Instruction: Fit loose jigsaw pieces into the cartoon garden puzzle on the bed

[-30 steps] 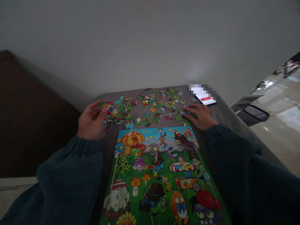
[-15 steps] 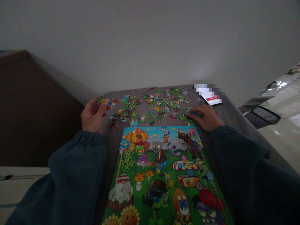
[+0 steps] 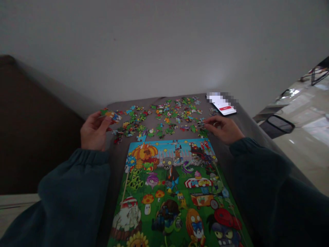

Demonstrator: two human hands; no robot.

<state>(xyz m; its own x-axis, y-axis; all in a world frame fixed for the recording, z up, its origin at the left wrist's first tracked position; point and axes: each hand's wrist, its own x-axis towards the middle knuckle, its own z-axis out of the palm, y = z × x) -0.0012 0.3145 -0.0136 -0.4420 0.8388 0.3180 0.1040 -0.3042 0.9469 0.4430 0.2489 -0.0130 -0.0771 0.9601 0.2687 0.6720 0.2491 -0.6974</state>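
My left hand (image 3: pixel 94 131) is raised at the left end of the table, closed on a few joined jigsaw puzzle pieces (image 3: pixel 111 115) with orange, blue and green print. At the right, my right hand (image 3: pixel 223 129) has thumb and forefinger pinched on a small greyish puzzle piece (image 3: pixel 202 124), partly hidden by the fingertips. Between the hands, several loose puzzle pieces (image 3: pixel 167 120) lie scattered, some joined in small groups. Nearer to me lies the picture board (image 3: pixel 164 192), printed with cartoon plants and zombies on green.
A phone (image 3: pixel 223 104) with a lit screen, partly pixelated, lies at the table's back right. The grey-covered table (image 3: pixel 120 106) meets a plain wall (image 3: pixel 154 51) behind. A dark brown piece of furniture (image 3: pixel 33 130) stands at the left, and shiny floor (image 3: pixel 305 151) shows at the right.
The view has shifted slightly, so most things sit further left. My right hand has lifted a little, with the small piece now between its fingertips. My left hand keeps its joined pieces.
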